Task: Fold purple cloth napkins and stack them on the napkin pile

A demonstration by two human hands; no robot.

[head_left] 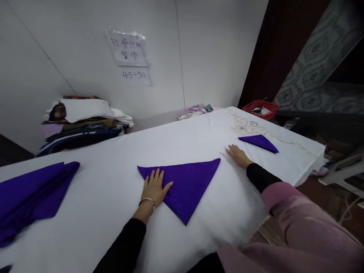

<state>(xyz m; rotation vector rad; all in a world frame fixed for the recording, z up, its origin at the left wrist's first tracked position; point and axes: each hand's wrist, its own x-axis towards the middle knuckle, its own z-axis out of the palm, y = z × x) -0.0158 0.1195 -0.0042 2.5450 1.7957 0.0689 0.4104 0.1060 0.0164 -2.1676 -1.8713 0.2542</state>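
A purple cloth napkin [189, 182], folded into a triangle, lies in front of me with one point toward me. My left hand [155, 187] rests flat on its left part, fingers spread. Out to the right, my right hand [239, 155] is stretched over the white tablecloth [182, 140], past the napkin's right corner and holding nothing. Just beyond that hand sits a smaller folded purple napkin [259, 142]. More purple cloth [31, 193] lies loosely at the left, cut off by the picture edge.
Folded clothes [85, 117] are stacked at the back left against the wall. A red basket [263, 109] stands at the far right corner, and a small cloth pile [196, 111] lies at the back. Paper signs [129, 49] hang on the wall. A white stool [345, 172] is at the right.
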